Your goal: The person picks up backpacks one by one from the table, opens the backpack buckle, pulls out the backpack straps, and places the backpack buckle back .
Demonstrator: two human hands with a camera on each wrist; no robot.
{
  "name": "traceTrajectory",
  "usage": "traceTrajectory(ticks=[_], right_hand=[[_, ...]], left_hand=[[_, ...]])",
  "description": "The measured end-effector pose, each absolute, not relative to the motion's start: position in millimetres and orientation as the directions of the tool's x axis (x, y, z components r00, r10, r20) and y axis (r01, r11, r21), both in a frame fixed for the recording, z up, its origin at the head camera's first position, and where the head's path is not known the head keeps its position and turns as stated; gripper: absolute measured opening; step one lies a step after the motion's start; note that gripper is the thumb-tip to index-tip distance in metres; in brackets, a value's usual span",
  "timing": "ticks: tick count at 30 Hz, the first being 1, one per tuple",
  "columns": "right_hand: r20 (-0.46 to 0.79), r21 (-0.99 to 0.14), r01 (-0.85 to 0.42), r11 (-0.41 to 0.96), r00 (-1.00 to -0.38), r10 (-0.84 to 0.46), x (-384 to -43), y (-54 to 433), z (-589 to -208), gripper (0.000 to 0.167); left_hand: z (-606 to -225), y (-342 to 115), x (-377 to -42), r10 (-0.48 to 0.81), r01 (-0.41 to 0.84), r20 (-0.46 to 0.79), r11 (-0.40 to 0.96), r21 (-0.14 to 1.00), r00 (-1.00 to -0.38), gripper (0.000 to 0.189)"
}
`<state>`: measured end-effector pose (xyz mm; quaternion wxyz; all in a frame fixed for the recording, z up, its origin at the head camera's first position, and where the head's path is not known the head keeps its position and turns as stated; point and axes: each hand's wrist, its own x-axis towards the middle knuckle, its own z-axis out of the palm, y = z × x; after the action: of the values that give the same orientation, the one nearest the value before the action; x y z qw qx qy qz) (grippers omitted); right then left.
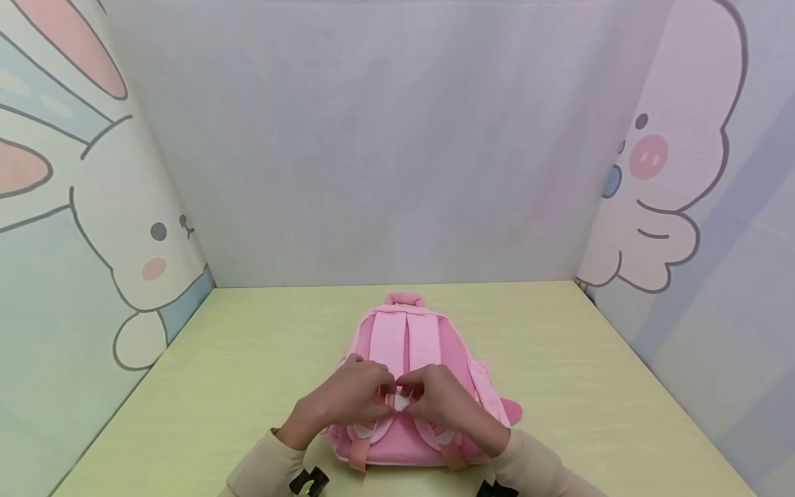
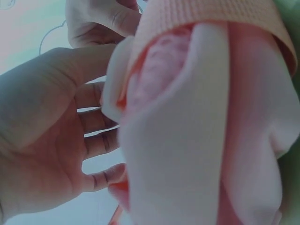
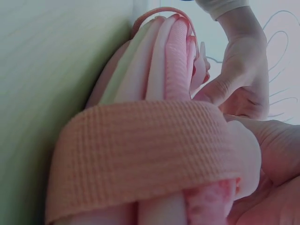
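A pink backpack lies with its two padded shoulder straps facing up. Between them, low on the bag, sits a small white buckle. My left hand pinches the buckle's left side with thumb and fingers, while my right hand pinches its right side; the fingertips nearly meet and cover part of it. From the left wrist, the left palm shows beside an orange webbing strap. In the right wrist view, a wide orange webbing band crosses the bag's edge in front of the right hand.
The backpack rests on a pale yellow-green table. A plain light curtain stands behind it, with cartoon-printed side panels at left and right. Orange strap ends hang toward the near edge, and a pink flap sticks out right.
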<state>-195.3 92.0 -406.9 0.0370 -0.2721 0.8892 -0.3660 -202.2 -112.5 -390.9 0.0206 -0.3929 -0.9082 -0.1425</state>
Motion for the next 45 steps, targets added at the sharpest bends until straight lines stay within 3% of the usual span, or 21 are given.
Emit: traceTrajectory(ticks=[4, 14, 31, 39, 45], right_hand=[[0.154, -0.664, -0.466, 0.584, -0.851, -0.503, -194.8, 91.2, -408.3, 0.035], [0.152, -0.73, -0.405, 0.55, -0.882, -0.447, -190.8, 90.8, -408.8, 0.054], [0.05, -0.789, -0.283, 0.545, -0.914, -0.402, -196.3, 91.2, -414.4, 0.031], [-0.004, -0.849, -0.205, 0.488, -0.919, -0.393, -197.3, 92.7, -414.2, 0.069], [-0.01, -0.851, -0.204, 0.485, -0.915, -0.403, -200.0, 96.1, -412.7, 0.067]], left_hand=[[-391.1, -111.8, -202.9, 0.718, 0.732, 0.157, 0.641, 0.233, -0.679, 0.009], [-391.5, -112.1, -203.7, 0.72, 0.732, 0.148, 0.643, 0.223, -0.678, 0.017], [-398.9, -117.1, -212.2, 0.719, 0.721, 0.144, 0.62, 0.309, -0.68, 0.011], [-399.0, -119.8, -214.5, 0.729, 0.724, 0.14, 0.601, 0.339, -0.67, 0.005], [-396.0, -125.2, -216.7, 0.72, 0.719, 0.16, 0.595, 0.359, -0.675, 0.009]])
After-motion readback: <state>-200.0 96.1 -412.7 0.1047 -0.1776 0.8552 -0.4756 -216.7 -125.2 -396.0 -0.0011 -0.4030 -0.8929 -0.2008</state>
